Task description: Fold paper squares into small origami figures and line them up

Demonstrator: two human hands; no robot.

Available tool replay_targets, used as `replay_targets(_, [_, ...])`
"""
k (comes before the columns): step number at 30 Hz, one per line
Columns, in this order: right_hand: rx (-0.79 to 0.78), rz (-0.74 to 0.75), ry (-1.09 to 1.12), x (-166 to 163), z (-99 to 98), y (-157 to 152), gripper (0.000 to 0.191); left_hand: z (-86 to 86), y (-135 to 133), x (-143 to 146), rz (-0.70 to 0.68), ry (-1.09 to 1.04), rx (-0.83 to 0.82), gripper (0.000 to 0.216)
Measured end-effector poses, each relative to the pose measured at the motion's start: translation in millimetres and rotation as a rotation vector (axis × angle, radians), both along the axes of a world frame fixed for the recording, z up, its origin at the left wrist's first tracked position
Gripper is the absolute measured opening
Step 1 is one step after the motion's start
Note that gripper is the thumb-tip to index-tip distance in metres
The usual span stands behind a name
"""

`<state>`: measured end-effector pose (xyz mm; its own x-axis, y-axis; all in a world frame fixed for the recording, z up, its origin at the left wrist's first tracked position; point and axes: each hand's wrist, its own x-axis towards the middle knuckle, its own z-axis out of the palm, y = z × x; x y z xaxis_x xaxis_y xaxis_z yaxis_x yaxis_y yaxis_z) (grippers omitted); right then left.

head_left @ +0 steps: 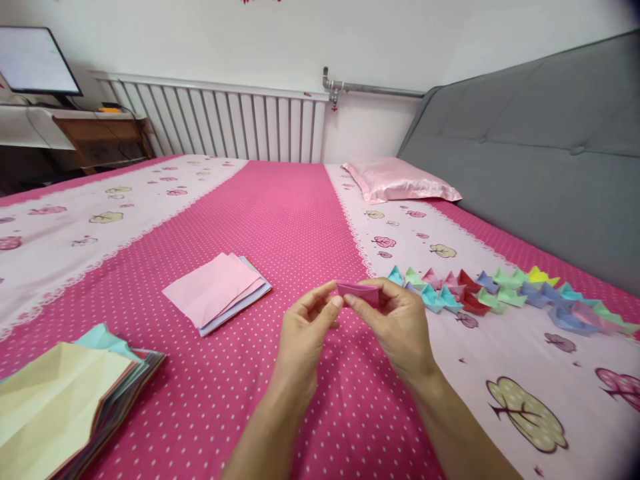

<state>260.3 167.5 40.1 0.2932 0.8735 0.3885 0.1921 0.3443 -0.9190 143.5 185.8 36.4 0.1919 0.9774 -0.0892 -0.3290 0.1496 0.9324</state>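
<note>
A small piece of folded magenta paper (361, 292) is held up over the pink dotted bedspread (280, 220). My left hand (307, 327) pinches its left end between thumb and fingertips. On the other side, my right hand (400, 320) grips the right end, thumb in front and fingers behind. The paper's far side is hidden by my fingers. To the right of my hands, several folded paper boats (470, 300) in blue, green, red, pink and yellow stand in rows on the bedspread.
Left of my hands lies a small stack of pink and lilac paper (215, 290). Nearer, at the lower left, is a thicker pile of creased paper (60, 400). A pink pillow (400, 180) rests by the grey headboard (540, 133). Beyond the bed are a radiator (225, 120) and a monitor (37, 60).
</note>
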Motion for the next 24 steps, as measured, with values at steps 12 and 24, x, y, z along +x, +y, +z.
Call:
replay_targets(12, [0.36,-0.129,-0.77,0.5,-4.3,-1.7,0.033,5.3,1.8,-10.3,-0.179,-0.161,-0.113,0.022])
replay_targets(24, [0.225,0.241,-0.606,14.6,0.7,1.5,0.036,7.7,10.6,-33.7,-0.377,0.007,-0.132,0.025])
